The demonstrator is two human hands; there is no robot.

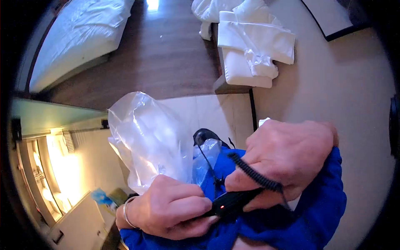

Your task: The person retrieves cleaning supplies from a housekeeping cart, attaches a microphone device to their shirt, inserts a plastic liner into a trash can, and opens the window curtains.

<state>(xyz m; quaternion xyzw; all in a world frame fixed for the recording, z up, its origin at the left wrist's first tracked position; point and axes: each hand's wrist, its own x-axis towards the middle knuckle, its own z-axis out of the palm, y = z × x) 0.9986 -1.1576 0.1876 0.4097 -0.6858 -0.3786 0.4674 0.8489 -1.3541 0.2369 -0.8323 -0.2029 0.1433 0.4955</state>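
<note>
In front of the blue clothing, my left hand [175, 208] and my right hand [283, 158] are both closed on a small black device [229, 203] with a lit red dot. The left fingers pinch its left end; the right fingers grip its other end. A coiled black cord [254, 175] runs across the right fingers. A thin dark cord rises from the device. Against my left hand hangs a clear plastic bag [150, 137] with something whitish inside that I cannot make out. A bracelet circles the left wrist.
Folded white linens [256, 46] lie on the edge of a bench at the upper right. A bed with a white sheet [83, 37] is at the upper left. Below it are a greenish glass edge [54, 114] and a lit mirror. A dark shoe [206, 135] shows on the floor.
</note>
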